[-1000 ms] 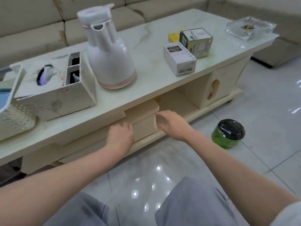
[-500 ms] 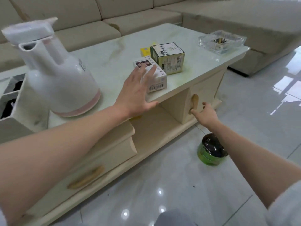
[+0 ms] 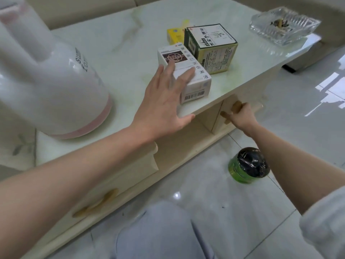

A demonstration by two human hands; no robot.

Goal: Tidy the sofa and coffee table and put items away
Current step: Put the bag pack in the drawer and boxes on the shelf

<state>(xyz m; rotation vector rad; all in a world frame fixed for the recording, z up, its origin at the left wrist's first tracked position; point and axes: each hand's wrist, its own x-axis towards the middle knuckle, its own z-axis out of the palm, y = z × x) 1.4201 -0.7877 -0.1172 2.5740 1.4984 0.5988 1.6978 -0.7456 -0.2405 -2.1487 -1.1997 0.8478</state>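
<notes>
- L hand [image 3: 164, 107]: fingers straight, spread, resting on white box [image 3: 188, 75] at coffee table [image 3: 115, 40] front edge; box long axis runs away from the palm, toward the green box [image 3: 211, 47]
- R hand [image 3: 242, 116]: curled round cabinet door handle [image 3: 236, 107], below tabletop
- L nearer white box
- Count: 3 boxes incl. yellow box [image 3: 175, 35]; 1 ashtray [image 3: 283, 25], 1 thermos jug [image 3: 46, 81]

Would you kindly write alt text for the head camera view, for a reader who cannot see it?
A person's left hand reaches with spread fingers onto a white carton on a marble-look coffee table, while the right hand grips a wooden cabinet door handle below. A green box, glass ashtray and white thermos jug share the tabletop.
</notes>
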